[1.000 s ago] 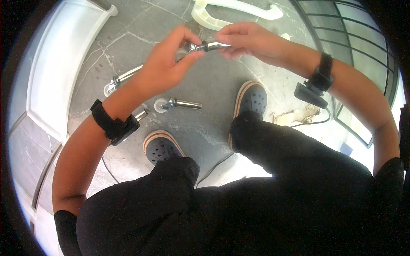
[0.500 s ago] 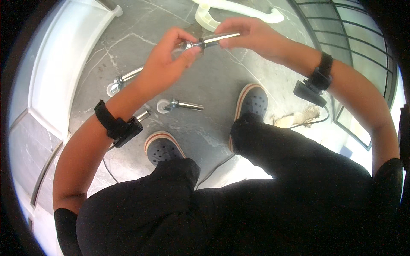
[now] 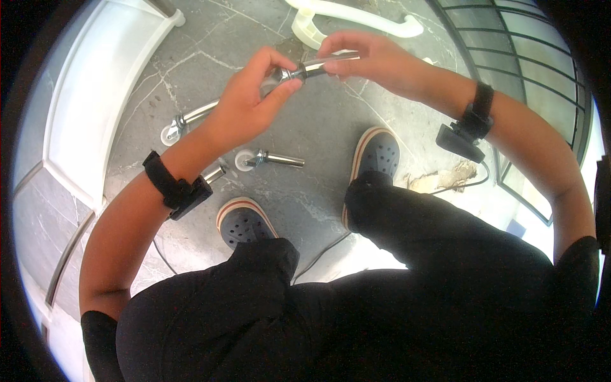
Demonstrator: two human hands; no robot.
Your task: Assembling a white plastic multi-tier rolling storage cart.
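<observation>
Between my two hands I hold a caster with a shiny metal tube point(image 3: 314, 69), raised above the grey floor. My left hand point(image 3: 261, 89) pinches the caster end, and its wheel is mostly hidden by the fingers. The fingers of my right hand point(image 3: 366, 56) are closed round the far end of the tube. Below lies a second caster point(image 3: 270, 158) with a white wheel and metal tube. Another caster point(image 3: 181, 122) is partly covered by my left forearm. A further metal tube end point(image 3: 215, 172) shows beside my left wrist strap.
A white curved plastic frame point(image 3: 356, 14) lies beyond my hands. At the left stands a long white panel point(image 3: 86, 95); at the right, a black wire rack point(image 3: 541, 57). A dark cable point(image 3: 321, 254) runs between my shoes point(image 3: 245, 219). A torn pale patch point(image 3: 445, 177) lies right.
Both hands have shifted very slightly, still holding the caster by its two ends. The tube appears a little turned. The casters on the floor stay put.
</observation>
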